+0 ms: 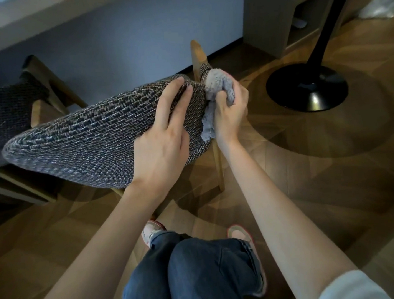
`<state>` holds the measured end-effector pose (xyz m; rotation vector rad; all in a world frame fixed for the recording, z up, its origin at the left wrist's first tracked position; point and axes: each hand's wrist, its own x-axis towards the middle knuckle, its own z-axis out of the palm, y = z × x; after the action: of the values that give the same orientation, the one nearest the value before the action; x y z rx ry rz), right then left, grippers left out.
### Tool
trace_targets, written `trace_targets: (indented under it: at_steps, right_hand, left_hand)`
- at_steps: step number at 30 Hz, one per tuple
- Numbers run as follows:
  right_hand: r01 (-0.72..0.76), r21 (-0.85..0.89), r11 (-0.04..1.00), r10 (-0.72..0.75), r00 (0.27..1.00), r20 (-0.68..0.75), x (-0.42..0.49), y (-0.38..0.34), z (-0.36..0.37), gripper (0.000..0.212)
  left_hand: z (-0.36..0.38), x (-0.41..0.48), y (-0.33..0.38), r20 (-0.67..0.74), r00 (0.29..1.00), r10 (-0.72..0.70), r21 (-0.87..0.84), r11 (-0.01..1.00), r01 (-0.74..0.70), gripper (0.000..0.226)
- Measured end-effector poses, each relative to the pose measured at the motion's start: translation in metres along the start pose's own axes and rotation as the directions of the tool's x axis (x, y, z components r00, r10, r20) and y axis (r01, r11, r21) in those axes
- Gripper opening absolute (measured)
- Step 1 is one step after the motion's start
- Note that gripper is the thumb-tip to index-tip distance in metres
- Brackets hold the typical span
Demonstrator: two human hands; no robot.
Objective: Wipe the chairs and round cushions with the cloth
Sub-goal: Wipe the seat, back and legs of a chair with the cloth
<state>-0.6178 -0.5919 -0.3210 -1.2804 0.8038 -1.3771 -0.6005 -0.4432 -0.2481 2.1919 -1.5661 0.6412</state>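
A round woven grey cushion (pixel 82 140) is tilted up off a wooden chair (pixel 197 56), whose post rises behind its right edge. My left hand (pixel 161 137) grips the cushion's right side, fingers spread over its top. My right hand (pixel 229 107) is closed around a fluffy light-grey cloth (pixel 213 83), pressing it against the cushion's right edge where a tie strap wraps the chair post. Part of the cloth hangs down below my hand.
A second chair (pixel 40 88) with a dark woven back stands at the left against a grey-blue wall. A black round lamp base (pixel 306 88) with its pole sits on the wooden floor at the right. My knees and shoes are below.
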Motion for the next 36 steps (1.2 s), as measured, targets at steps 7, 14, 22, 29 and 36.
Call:
trace_targets:
  at_steps: [7,14,22,29,36]
  right_hand:
    - [-0.374,-0.147,0.916,0.377,0.926,-0.01,0.005,0.061,0.0,0.016]
    - [-0.222,-0.077,0.972,0.223,0.975,-0.003,0.014,0.031,-0.001,0.021]
    - [0.143,-0.213,0.967,-0.125,0.988,0.092,0.03,0.012,0.01,0.046]
    - [-0.061,-0.189,0.98,0.073,0.996,0.056,0.044,0.03,0.014,0.037]
    - [-0.377,-0.305,0.875,0.429,0.894,0.126,0.053,0.024,0.001,0.023]
  left_hand:
    - [0.0,-0.001,-0.004,0.011,1.0,0.015,0.016,1.0,-0.016,0.053]
    - [0.002,-0.002,-0.001,-0.007,1.0,-0.006,0.02,1.0,0.006,0.053]
    - [0.003,-0.002,-0.001,-0.007,1.0,-0.006,0.004,1.0,0.006,0.053]
    - [0.003,-0.002,-0.001,-0.004,1.0,-0.013,-0.002,1.0,0.013,0.053]
    - [-0.002,-0.003,0.002,0.028,0.999,-0.02,-0.038,0.999,0.021,0.055]
